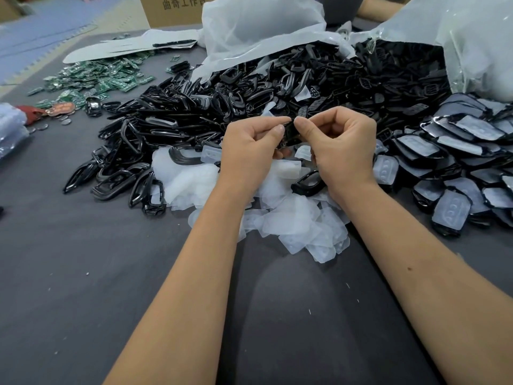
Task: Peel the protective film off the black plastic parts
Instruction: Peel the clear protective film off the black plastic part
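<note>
My left hand (251,147) and my right hand (340,143) meet above the table, both gripping one black plastic part (290,133) between thumbs and fingers. Most of that part is hidden by my fingers, and I cannot tell whether film is still on it. Below my hands lies a heap of peeled translucent white film pieces (299,226). To the right sits a stack of black parts with film still on them (469,151). A large pile of bare black frames (172,129) spreads to the left and behind.
Two big plastic bags (263,26) spill black parts at the back. Green circuit boards (94,79) are scattered at far left, near a red pouch (30,112) and coin cells. A cardboard box (177,6) stands behind. The grey table (83,273) stretches toward me.
</note>
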`<state>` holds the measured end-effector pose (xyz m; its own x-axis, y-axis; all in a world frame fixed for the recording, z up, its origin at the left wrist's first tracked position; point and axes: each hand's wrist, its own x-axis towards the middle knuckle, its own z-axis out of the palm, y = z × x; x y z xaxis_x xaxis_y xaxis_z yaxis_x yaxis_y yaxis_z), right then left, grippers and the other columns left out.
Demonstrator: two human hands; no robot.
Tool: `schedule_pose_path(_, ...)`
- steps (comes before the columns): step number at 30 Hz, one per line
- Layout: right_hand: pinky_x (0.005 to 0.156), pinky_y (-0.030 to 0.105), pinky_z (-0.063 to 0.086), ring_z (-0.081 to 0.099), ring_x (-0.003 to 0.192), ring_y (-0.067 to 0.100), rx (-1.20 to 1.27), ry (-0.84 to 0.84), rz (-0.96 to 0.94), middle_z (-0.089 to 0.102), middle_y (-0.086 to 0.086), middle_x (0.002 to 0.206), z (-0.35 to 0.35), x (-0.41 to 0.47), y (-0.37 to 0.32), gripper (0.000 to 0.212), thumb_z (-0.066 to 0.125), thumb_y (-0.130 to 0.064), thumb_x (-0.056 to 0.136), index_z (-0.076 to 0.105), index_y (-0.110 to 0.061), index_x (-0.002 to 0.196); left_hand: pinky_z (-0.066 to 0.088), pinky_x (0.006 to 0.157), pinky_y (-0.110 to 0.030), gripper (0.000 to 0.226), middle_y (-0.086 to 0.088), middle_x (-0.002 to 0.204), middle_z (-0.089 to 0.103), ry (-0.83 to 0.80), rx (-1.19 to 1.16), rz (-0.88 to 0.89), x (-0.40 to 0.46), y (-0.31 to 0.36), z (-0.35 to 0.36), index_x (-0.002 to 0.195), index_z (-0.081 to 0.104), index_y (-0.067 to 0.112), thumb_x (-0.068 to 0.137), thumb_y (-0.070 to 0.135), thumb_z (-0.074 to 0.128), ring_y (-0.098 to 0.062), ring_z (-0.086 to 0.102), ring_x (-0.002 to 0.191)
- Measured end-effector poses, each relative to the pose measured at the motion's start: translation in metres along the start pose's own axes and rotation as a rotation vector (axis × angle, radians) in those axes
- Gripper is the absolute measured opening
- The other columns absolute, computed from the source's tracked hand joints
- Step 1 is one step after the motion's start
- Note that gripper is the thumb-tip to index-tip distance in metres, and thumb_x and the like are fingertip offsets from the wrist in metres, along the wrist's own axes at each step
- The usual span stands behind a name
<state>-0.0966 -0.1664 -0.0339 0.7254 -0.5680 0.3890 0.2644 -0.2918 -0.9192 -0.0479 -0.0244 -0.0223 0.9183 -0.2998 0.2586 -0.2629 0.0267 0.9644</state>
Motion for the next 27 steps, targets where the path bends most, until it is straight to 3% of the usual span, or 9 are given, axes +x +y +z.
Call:
schedule_pose_path(4, 0.06, 0.029, 0.054, 0.066, 0.061, 0.011, -0.039, 0.029, -0.002, 0.074, -0.002, 0.071, 0.0, 0.001, 0.0, 0.018, 0.086, -0.03, 0.085, 0.073, -0.02, 0.076, 0.054, 0.06, -0.02, 0.021, 0.004, 0.07, 0.075, 0.038, 0.003, 0.003, -0.001, 0.0, 0.003, 0.102, 0.079, 0.012, 0.098, 0.0, 0.062, -0.014, 0.071, 0.063)
schedule_pose_path(9, 0.066, 0.033, 0.059, 0.068, 0.066, 0.017, -0.074, 0.041, 0.005, 0.073, 0.001, 0.073, 0.001, 0.0, -0.002, 0.021, 0.082, -0.03, 0.088, 0.073, -0.014, 0.078, 0.053, 0.06, -0.017, 0.016, 0.005, 0.069, 0.075, 0.011, -0.05, -0.029, -0.003, 0.001, 0.003, 0.101, 0.077, 0.011, 0.094, -0.001, 0.068, -0.008, 0.069, 0.063)
schedule_pose_path(14, 0.062, 0.026, 0.052, 0.06, 0.062, 0.006, -0.144, 0.002, -0.016, 0.068, -0.005, 0.069, 0.001, 0.0, -0.002, 0.026, 0.082, -0.034, 0.087, 0.068, -0.014, 0.078, 0.052, 0.06, -0.018, 0.02, 0.002, 0.066, 0.073, 0.01, -0.097, -0.037, -0.004, 0.003, 0.001, 0.105, 0.075, 0.002, 0.09, -0.009, 0.07, -0.008, 0.065, 0.057)
schedule_pose_path(18, 0.049, 0.028, 0.049, 0.063, 0.063, 0.013, 0.091, -0.183, 0.176, 0.071, -0.001, 0.076, -0.007, 0.005, -0.007, 0.022, 0.083, -0.029, 0.089, 0.068, -0.013, 0.094, 0.051, 0.061, -0.02, 0.021, -0.005, 0.072, 0.073, -0.024, -0.153, -0.063, -0.004, 0.007, -0.004, 0.106, 0.077, 0.005, 0.09, -0.007, 0.07, -0.017, 0.063, 0.065)
schedule_pose_path(21, 0.045, 0.024, 0.047, 0.063, 0.061, 0.013, 0.288, -0.342, 0.294, 0.07, 0.0, 0.074, -0.016, 0.012, -0.01, 0.011, 0.078, -0.017, 0.092, 0.069, -0.013, 0.088, 0.051, 0.063, -0.018, 0.021, -0.003, 0.078, 0.074, -0.07, -0.245, -0.09, -0.005, 0.01, -0.003, 0.105, 0.077, 0.008, 0.092, -0.006, 0.069, -0.011, 0.065, 0.065)
schedule_pose_path(27, 0.048, 0.021, 0.049, 0.065, 0.061, 0.015, 0.308, -0.329, 0.24, 0.07, 0.002, 0.071, -0.021, 0.016, -0.008, 0.011, 0.076, -0.01, 0.093, 0.066, -0.006, 0.091, 0.054, 0.063, -0.018, 0.017, -0.007, 0.08, 0.074, -0.064, -0.353, -0.166, -0.005, 0.013, 0.005, 0.108, 0.074, -0.001, 0.093, -0.006, 0.067, -0.013, 0.068, 0.064)
